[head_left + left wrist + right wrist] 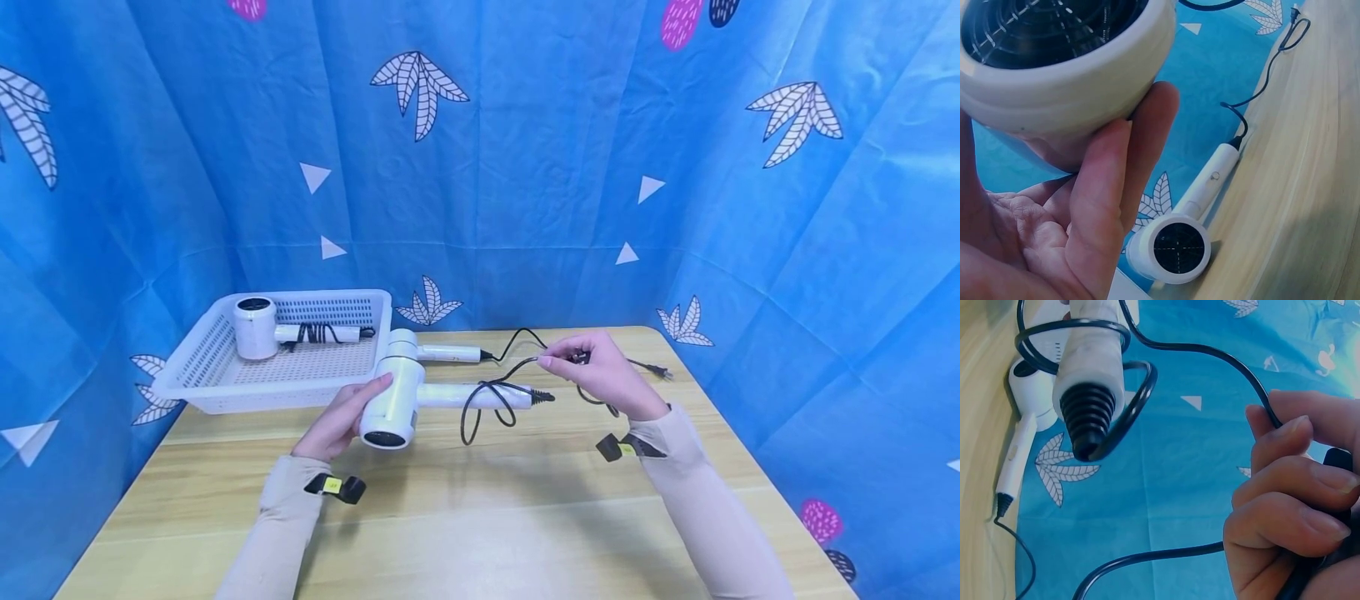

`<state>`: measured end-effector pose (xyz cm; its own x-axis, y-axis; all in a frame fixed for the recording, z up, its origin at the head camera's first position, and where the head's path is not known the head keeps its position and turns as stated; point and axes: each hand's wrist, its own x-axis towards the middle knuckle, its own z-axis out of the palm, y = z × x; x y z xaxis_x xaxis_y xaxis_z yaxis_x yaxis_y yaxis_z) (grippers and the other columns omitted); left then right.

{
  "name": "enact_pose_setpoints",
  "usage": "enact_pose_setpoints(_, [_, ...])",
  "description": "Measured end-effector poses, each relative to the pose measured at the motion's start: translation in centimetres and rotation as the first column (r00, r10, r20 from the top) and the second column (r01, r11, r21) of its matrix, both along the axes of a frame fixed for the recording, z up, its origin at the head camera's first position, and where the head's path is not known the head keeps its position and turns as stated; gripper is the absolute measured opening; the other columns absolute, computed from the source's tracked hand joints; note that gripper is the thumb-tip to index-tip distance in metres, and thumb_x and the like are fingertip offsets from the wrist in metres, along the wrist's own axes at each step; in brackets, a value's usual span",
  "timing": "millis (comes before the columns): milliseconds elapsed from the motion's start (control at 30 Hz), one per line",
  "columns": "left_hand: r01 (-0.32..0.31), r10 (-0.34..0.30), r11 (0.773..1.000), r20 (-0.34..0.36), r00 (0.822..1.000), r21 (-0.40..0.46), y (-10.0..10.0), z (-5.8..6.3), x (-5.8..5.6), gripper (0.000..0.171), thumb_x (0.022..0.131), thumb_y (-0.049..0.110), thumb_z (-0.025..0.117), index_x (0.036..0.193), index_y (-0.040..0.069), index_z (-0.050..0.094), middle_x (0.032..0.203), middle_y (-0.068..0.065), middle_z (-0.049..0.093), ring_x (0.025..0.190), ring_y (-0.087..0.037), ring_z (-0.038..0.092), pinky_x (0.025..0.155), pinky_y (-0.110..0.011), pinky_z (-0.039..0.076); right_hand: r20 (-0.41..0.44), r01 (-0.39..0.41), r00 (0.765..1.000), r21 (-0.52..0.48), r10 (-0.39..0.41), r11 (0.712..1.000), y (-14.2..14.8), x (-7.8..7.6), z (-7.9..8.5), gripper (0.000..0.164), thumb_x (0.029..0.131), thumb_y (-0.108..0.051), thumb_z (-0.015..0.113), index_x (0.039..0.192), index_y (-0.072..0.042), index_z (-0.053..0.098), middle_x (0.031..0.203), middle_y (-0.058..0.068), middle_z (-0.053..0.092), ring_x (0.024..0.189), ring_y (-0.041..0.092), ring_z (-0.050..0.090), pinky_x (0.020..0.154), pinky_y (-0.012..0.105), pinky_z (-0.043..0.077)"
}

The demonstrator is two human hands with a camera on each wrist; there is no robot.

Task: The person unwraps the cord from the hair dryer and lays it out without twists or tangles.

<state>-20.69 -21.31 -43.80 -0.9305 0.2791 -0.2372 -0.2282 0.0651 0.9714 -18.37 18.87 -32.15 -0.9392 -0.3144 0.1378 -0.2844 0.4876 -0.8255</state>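
Observation:
A white hair dryer (402,392) is held up over the table by my left hand (347,418), which grips its barrel; the left wrist view shows fingers (1100,206) curled against the barrel below the dark grille (1054,28). Its handle (472,396) points right, with the black cord (1072,325) looped loosely around it. My right hand (596,371) pinches that cord between thumb and forefinger, while the other fingers curl over more of the cord in the palm. Behind lies a second white hair dryer (450,353) on the table, its cord (1266,81) trailing away.
At the back left stands a white perforated basket (360,367) containing another white hair dryer (257,329), its cord wrapped around the handle. A plug (662,372) lies near the table's right edge. Blue patterned curtains (525,167) enclose the wooden table (480,533) at the back and sides.

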Motion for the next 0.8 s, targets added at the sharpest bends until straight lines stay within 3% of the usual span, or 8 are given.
enact_pose_setpoints(233, [-0.015,0.015,1.0,0.0,1.0,-0.015,0.0,0.0,-0.1,0.076,0.104,0.058,0.05,0.147,-0.005,0.046,0.104,0.003,0.075,0.093,-0.011,0.073,0.08,-0.025,0.058,-0.009,-0.064,0.998,0.05,0.065,0.997,0.2,0.9,-1.0,0.015,0.095,-0.031,0.076,0.103,-0.02,0.082,0.098,0.001,0.078,0.086,0.02,0.063,0.072,0.031,0.054])
enact_pose_setpoints(400, [-0.022,0.022,1.0,0.003,1.0,-0.02,0.0,0.0,-0.1,0.076,0.104,0.059,0.05,0.146,-0.004,0.046,0.104,0.003,0.075,0.093,-0.011,0.073,0.08,-0.025,0.058,-0.022,-0.084,0.996,0.1,0.086,0.991,0.2,1.5,-1.5,0.016,0.095,-0.032,0.075,0.102,-0.019,0.082,0.098,-0.002,0.078,0.089,0.018,0.062,0.076,0.03,0.051])
enact_pose_setpoints(567, [-0.025,0.026,1.0,0.002,1.0,-0.016,0.0,0.0,0.0,0.075,0.104,0.057,0.05,0.145,-0.006,0.047,0.101,0.004,0.075,0.092,-0.011,0.073,0.079,-0.025,0.058,0.011,-0.13,0.992,0.104,0.129,0.986,0.2,2.0,-2.1,0.018,0.096,-0.031,0.074,0.103,-0.016,0.082,0.1,0.001,0.079,0.088,0.017,0.063,0.076,0.03,0.053])
enact_pose_setpoints(700, [-0.033,0.033,0.999,0.002,0.999,-0.019,-0.1,0.1,0.0,0.075,0.104,0.058,0.05,0.144,-0.006,0.047,0.1,0.004,0.075,0.092,-0.01,0.073,0.08,-0.025,0.058,0.037,-0.167,0.986,0.116,0.163,0.979,0.4,2.4,-2.7,0.014,0.096,-0.031,0.074,0.103,-0.021,0.081,0.104,-0.001,0.079,0.094,0.016,0.068,0.079,0.032,0.058])
enact_pose_setpoints(800, [-0.034,0.034,0.999,0.004,0.999,-0.026,-0.1,0.1,0.0,0.076,0.104,0.058,0.049,0.145,-0.006,0.047,0.101,0.005,0.074,0.093,-0.01,0.072,0.082,-0.026,0.057,0.065,-0.195,0.98,0.111,0.188,0.975,0.5,2.5,-3.2,0.012,0.096,-0.029,0.074,0.103,-0.022,0.081,0.098,-0.001,0.078,0.085,0.015,0.067,0.074,0.032,0.058])
